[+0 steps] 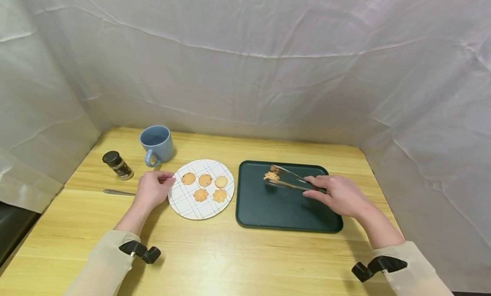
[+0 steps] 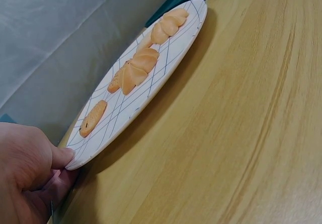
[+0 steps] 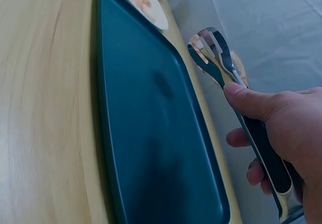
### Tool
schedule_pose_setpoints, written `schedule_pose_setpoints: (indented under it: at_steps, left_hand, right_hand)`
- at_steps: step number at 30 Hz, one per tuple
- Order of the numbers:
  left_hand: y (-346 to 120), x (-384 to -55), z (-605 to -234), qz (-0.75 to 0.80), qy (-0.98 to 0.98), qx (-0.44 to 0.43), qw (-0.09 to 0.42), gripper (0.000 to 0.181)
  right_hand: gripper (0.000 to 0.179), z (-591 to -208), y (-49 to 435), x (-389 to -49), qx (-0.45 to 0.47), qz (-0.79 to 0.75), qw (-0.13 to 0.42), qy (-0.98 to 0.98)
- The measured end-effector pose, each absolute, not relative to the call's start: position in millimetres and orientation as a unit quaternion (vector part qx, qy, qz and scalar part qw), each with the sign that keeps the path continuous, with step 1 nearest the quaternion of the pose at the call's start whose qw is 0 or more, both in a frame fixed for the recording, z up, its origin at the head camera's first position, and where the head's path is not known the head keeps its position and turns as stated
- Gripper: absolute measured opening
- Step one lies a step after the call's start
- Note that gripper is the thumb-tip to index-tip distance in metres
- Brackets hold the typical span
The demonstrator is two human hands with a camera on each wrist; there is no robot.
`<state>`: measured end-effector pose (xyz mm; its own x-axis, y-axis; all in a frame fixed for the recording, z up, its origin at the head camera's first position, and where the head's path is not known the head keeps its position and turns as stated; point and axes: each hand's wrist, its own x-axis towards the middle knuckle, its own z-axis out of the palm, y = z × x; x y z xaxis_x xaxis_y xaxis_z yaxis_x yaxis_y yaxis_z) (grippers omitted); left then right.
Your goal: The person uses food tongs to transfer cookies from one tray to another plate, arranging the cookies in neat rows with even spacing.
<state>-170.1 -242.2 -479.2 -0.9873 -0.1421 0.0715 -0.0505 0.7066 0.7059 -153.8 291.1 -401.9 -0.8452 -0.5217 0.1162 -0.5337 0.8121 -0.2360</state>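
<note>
In the head view my left hand (image 1: 153, 188) pinches the left rim of a white checked plate (image 1: 180, 206). On the plate lie several cookies, some round, such as one with dark bits (image 1: 188, 179), and some flower-shaped, such as one (image 1: 220, 196) near the right rim. My right hand (image 1: 341, 193) grips metal tongs (image 1: 293, 186) with dark handles. Between the tongs' tips is a flower-shaped cookie (image 1: 271, 176), held above the dark green tray (image 1: 287, 215). The right wrist view shows the tongs (image 3: 221, 63) raised over the tray's far edge, with the cookie partly hidden behind them.
A blue mug (image 1: 158, 142) stands behind the plate on the left. Beside it is a black-capped spice jar (image 1: 118, 165). A thin metal utensil handle (image 1: 119, 192) lies left of my left hand. Pale cloth (image 1: 245, 74) hangs around the wooden table's back and sides.
</note>
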Motion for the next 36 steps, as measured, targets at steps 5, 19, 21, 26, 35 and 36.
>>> schedule_pose_setpoints:
  at_steps: [5, 19, 21, 26, 35, 36]
  left_hand:
    - [-243, -170, -480, -0.380, -0.922, 0.052, 0.062, 0.025]
    - [-243, -172, -480, -0.379, -0.922, 0.049, 0.069, 0.024]
    - [-243, -172, -480, -0.379, -0.922, 0.050, 0.069, 0.024]
    - [-243, -171, -479, -0.382, -0.920, 0.050, 0.067, 0.024]
    - [-243, -171, -479, -0.383, -0.920, 0.048, 0.069, 0.024]
    - [-243, -171, -479, -0.383, -0.920, 0.048, 0.069, 0.024]
  right_hand:
    - [0.056, -397, 277, -155, 0.287, 0.128, 0.017, -0.949]
    - [0.056, -387, 230, -162, 0.347, 0.138, 0.005, -0.928]
    - [0.056, -386, 223, -164, 0.359, 0.139, 0.003, -0.923]
    - [0.055, -386, 208, -167, 0.375, 0.132, 0.004, -0.918]
    - [0.054, -388, 184, -173, 0.387, 0.132, -0.012, -0.912]
    - [0.054, -389, 181, -174, 0.389, 0.132, -0.014, -0.912]
